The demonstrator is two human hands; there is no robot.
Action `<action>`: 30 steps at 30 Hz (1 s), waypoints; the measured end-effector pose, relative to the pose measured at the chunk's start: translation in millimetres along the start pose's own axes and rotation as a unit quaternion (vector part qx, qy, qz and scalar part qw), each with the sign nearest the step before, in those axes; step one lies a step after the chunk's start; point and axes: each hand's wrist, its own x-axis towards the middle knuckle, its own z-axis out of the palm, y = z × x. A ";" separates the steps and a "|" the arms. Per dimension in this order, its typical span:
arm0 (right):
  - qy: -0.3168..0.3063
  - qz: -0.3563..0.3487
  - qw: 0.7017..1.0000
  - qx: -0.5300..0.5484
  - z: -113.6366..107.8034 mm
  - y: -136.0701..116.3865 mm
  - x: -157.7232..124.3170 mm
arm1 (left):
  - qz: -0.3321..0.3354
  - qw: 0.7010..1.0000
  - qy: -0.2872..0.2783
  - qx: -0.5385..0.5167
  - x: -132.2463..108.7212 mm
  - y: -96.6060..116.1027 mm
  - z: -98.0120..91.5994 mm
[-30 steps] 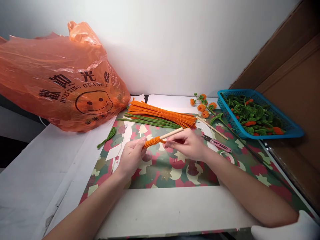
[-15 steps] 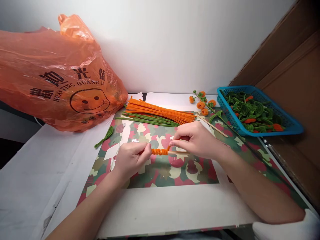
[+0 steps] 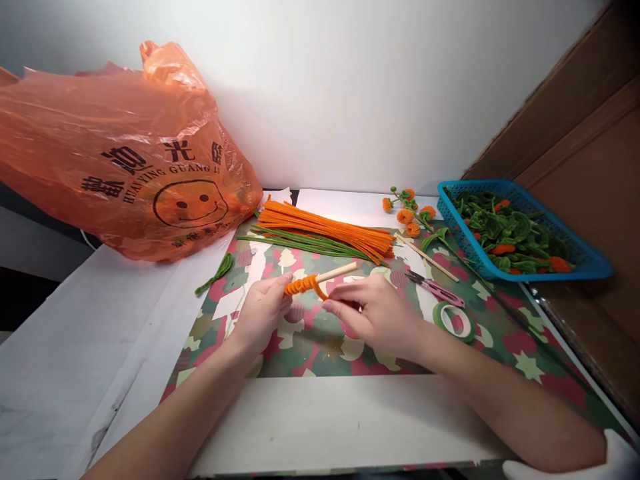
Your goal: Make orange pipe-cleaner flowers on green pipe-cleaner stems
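Observation:
My left hand (image 3: 265, 307) is closed around one end of a thin wooden stick (image 3: 339, 271), which tilts up to the right. An orange pipe cleaner (image 3: 301, 285) is coiled round the stick just beyond my left thumb. Its loose end curves down to my right hand (image 3: 367, 310), whose thumb and forefinger pinch it. Behind my hands lies a bundle of orange pipe cleaners (image 3: 325, 223), with several green pipe cleaners (image 3: 310, 245) along its front. A second wooden stick (image 3: 431, 260) rests to the right of the bundle.
An orange plastic bag (image 3: 185, 167) stands back left, near a green twisted piece (image 3: 216, 275). On the right are a blue basket (image 3: 545, 272) of green and orange pieces, orange flowers (image 3: 406, 216) on a green stem, small pink-handled scissors (image 3: 440, 290) and green tape (image 3: 466, 328).
The stick has tilted upward, its free end now showing past the coil. My right hand has moved lower, drawing the loose pipe cleaner end below the stick. Scissors and tape have come into sight.

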 end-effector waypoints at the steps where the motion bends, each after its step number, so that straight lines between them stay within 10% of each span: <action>1: -0.029 0.017 0.998 0.045 -4.3 3.0 2.8 | -0.002 1.000 -0.011 -0.010 -0.2 0.9 0.2; 4: -0.088 0.085 0.983 0.134 -23.3 14.6 10.5 | 0.021 0.999 -0.020 0.020 -1.5 3.3 -2.1; 13: 0.021 0.059 0.998 -0.032 -42.7 5.4 3.8 | 0.253 0.909 0.011 0.331 -8.9 4.4 -4.7; 19: 0.004 -0.021 0.998 -0.053 -21.5 -18.5 -9.6 | 0.181 0.933 0.133 0.281 -4.9 2.2 -3.9; 26: -0.126 0.071 0.975 0.171 -14.6 7.8 8.1 | 0.038 0.999 0.025 0.025 5.3 -3.5 -7.1; 30: -0.134 0.102 0.957 0.237 -27.6 34.7 20.0 | 0.076 0.992 -0.012 0.097 0.8 0.7 -6.0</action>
